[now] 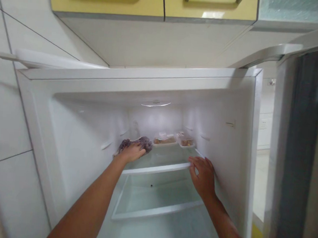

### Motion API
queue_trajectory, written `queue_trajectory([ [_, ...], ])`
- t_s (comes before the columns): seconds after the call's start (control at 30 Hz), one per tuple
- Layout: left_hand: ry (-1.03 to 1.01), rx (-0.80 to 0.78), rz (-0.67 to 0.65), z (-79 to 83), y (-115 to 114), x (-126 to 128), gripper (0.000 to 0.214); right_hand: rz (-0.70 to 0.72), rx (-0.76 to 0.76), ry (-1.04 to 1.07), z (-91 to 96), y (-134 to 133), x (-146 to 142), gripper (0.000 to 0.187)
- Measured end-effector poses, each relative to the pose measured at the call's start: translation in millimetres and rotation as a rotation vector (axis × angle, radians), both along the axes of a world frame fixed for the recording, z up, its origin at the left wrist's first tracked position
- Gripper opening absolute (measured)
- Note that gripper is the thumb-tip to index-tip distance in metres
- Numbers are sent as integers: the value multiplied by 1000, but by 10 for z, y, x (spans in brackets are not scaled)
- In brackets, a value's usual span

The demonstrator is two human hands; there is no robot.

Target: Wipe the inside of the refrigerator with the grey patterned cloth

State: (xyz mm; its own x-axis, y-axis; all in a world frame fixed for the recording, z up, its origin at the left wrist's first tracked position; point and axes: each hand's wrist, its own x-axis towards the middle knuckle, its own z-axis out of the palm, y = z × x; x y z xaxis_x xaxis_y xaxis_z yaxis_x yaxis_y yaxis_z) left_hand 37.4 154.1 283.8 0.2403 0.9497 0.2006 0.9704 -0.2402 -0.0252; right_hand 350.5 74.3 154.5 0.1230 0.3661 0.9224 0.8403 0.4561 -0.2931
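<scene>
Inside the open fridge, my left hand [132, 152] presses down on a bunched, mottled dark purple cloth [146, 144] at the back left of the upper glass shelf [162, 156]. Its fingers are closed over the cloth, and part of the cloth is hidden beneath them. At the right front of the same shelf, my right hand [203, 175] grips the white front edge with curled fingers. Two clear food packs stand at the back of this shelf: a wider pack [164, 139] in the middle and a smaller pack [185, 139] on the right.
Below lies a second glass shelf with a white front rim [158, 210]. The fridge's side walls [223, 138] enclose both arms. On the right the fridge door [295, 154] stands open. Yellow cabinets [110, 1] hang above, and a tiled wall [9, 108] is on the left.
</scene>
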Motion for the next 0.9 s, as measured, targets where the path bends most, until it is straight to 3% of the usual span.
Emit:
queue_trajectory([
  [0.2,-17,13,-31,-20,-631,64,60,11,-23,27,32,-28,-26,28],
  [0.37,-28,22,-131,-27,-894,334,59,12,-37,44,44,-41,-48,28],
  [0.53,-2,24,-291,-86,-882,976,59,24,-50,21,63,-50,-33,27],
  [0.63,4,25,-304,-102,-766,1304,59,29,-44,9,69,-58,-16,28],
  [0.73,10,12,-276,-87,-630,1455,61,31,-48,-5,69,-60,-3,29],
  [0.9,20,23,-252,-91,-543,1477,63,44,-59,-18,65,-55,9,30],
])
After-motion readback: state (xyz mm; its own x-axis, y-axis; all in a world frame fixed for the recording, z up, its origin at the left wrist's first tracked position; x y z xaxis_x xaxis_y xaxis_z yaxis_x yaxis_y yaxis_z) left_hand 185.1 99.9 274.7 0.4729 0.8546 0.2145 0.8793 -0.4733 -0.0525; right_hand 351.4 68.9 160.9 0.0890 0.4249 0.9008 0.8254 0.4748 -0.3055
